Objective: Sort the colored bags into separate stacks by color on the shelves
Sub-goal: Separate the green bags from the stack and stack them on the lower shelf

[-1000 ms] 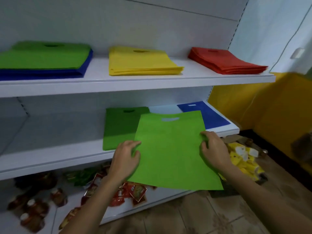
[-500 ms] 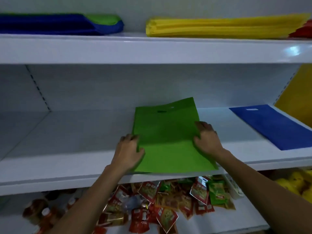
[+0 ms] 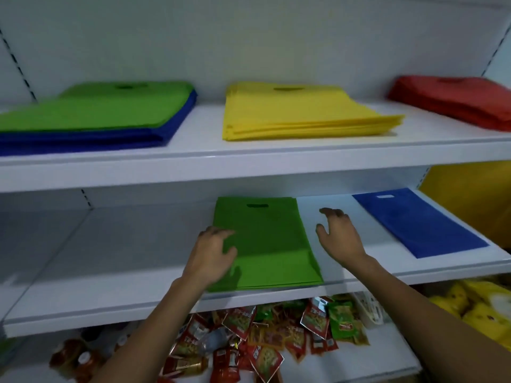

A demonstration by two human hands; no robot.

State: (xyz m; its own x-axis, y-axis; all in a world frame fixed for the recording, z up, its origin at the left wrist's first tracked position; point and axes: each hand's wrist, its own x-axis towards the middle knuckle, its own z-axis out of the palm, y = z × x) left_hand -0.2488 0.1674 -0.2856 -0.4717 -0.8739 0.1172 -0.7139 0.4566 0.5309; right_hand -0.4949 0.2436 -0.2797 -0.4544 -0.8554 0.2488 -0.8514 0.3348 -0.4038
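Since the earlier frame the right hand (image 3: pixel 338 239) has come off the green bag (image 3: pixel 265 244) and now hangs just beside it, fingers spread, holding nothing. The left hand (image 3: pixel 211 255) rests on the bag's left edge with fingers loosely bent, not clamping it. The bag lies flat on the middle shelf (image 3: pixel 110 272). I judge it light, thin and limp, so it is better taken at both side edges or at the handle slot. Farther right lies a blue bag (image 3: pixel 417 222). On the top shelf (image 3: pixel 249 161) green bags (image 3: pixel 96 111) still cover blue ones, so sorting is not finished.
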